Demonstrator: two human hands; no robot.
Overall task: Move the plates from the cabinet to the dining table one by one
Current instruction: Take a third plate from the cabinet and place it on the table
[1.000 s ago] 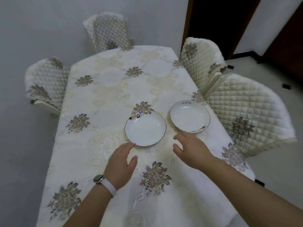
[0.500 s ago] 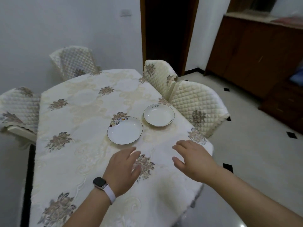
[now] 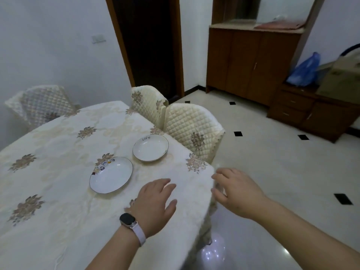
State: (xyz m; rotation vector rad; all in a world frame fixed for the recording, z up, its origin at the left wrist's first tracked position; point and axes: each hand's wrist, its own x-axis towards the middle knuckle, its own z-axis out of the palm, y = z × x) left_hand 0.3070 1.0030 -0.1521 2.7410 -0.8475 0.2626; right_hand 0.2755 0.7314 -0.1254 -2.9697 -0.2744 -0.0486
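Two white plates rest on the dining table (image 3: 48,211), which wears a cream floral cloth. The nearer plate (image 3: 111,174) has small pictures on its rim; the farther plate (image 3: 150,147) carries handwriting and sits near the table's right edge. My left hand (image 3: 155,205), with a watch on the wrist, hovers over the cloth below and right of the nearer plate, fingers apart and empty. My right hand (image 3: 236,191) is past the table's right edge, above the floor, also empty with fingers spread. A brown wooden cabinet (image 3: 251,63) with closed doors stands at the far right wall.
Quilted chairs (image 3: 191,125) line the table's right side and another chair (image 3: 41,103) stands at the far left. A dark doorway (image 3: 148,45) lies behind. A lower drawer unit (image 3: 303,114) holds a blue bag (image 3: 304,70) and a cardboard box (image 3: 342,78). Tiled floor stretches to the right.
The view has swung right, away from the table toward the cabinet. Both hands have drawn back from the plates and shifted right; the right hand now hangs beyond the table edge.
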